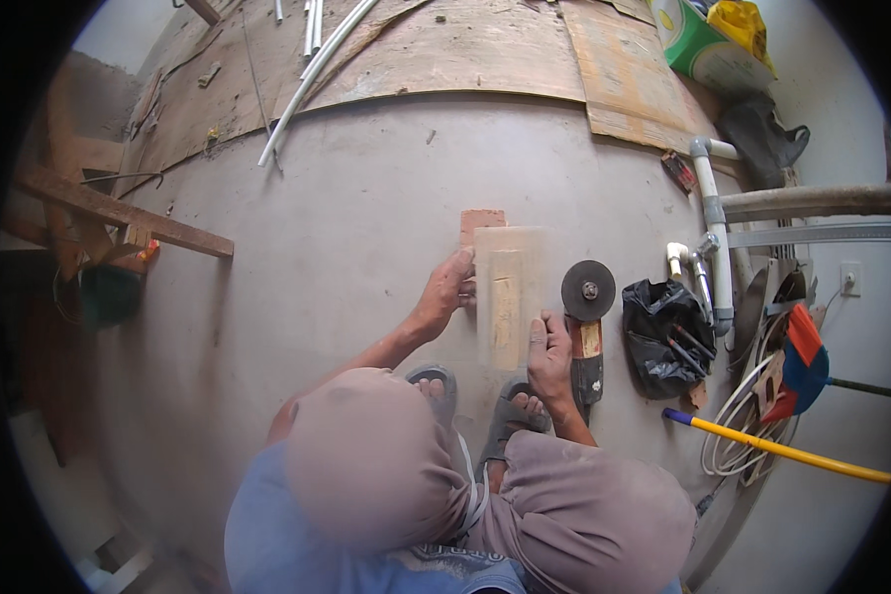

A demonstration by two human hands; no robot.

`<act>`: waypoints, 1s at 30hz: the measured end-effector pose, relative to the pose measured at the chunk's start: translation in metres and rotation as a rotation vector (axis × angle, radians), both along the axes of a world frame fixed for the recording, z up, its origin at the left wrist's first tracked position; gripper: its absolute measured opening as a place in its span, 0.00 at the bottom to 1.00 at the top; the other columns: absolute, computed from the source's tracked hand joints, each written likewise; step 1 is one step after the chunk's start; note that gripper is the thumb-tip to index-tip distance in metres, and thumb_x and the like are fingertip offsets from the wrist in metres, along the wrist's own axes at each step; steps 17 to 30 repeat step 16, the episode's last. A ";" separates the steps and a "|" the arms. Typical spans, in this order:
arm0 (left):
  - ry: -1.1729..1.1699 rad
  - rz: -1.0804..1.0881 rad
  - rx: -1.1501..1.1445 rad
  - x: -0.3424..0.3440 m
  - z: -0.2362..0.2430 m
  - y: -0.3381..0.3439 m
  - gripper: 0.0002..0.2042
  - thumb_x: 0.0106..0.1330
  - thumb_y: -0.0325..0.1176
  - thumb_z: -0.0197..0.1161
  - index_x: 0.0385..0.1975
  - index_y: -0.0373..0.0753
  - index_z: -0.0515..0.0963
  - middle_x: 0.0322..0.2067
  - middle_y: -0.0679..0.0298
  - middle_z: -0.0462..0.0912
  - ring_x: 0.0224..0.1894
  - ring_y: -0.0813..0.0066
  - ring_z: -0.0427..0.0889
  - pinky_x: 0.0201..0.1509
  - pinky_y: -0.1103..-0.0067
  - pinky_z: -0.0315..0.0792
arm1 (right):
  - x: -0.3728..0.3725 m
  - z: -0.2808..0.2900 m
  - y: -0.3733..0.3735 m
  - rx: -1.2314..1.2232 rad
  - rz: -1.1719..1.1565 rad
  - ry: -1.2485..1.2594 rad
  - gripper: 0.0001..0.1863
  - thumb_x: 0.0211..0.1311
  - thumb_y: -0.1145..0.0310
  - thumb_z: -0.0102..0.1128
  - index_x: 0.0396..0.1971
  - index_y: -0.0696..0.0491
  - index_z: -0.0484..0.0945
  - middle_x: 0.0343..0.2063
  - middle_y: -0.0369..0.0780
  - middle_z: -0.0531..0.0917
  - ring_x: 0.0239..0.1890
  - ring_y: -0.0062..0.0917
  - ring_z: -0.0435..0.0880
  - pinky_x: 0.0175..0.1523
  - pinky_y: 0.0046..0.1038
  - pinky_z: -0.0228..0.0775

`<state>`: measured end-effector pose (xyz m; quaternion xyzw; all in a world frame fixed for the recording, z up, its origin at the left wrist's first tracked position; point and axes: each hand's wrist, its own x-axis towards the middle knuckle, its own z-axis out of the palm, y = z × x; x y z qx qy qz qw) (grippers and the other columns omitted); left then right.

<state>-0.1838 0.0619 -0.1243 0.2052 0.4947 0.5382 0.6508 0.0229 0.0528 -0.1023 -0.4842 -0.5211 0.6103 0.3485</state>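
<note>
A beige rectangular panel (510, 297), slightly smeared by motion, is upright lengthwise in front of my feet, with a rough yellowish patch down its middle. My left hand (450, 292) grips its left edge, fingers partly hidden behind it. At the lower right edge, my right hand (550, 354) closes on the panel with the thumb on top. A reddish brick-like block (482, 220) shows past the panel's far end; the rest of it is covered. Close to my right hand an angle grinder (588, 342) lies on the floor, its dark disc facing up.
To the right lie a black plastic bag (660, 342) with tools, white pipes (715, 233), coiled cable (731, 421) and a yellow pole (782, 447). Brown boards (445, 54) cover the far floor, with thin white pipes (312, 84) on them. A wooden beam (134, 213) juts in from the left.
</note>
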 end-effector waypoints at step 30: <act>0.225 -0.243 0.231 -0.010 0.035 -0.021 0.25 0.76 0.43 0.57 0.65 0.33 0.69 0.52 0.59 0.82 0.55 0.76 0.78 0.62 0.76 0.70 | 0.034 0.021 0.119 1.020 0.294 -0.891 0.26 0.70 0.47 0.52 0.58 0.47 0.81 0.73 0.52 0.59 0.75 0.48 0.54 0.74 0.50 0.50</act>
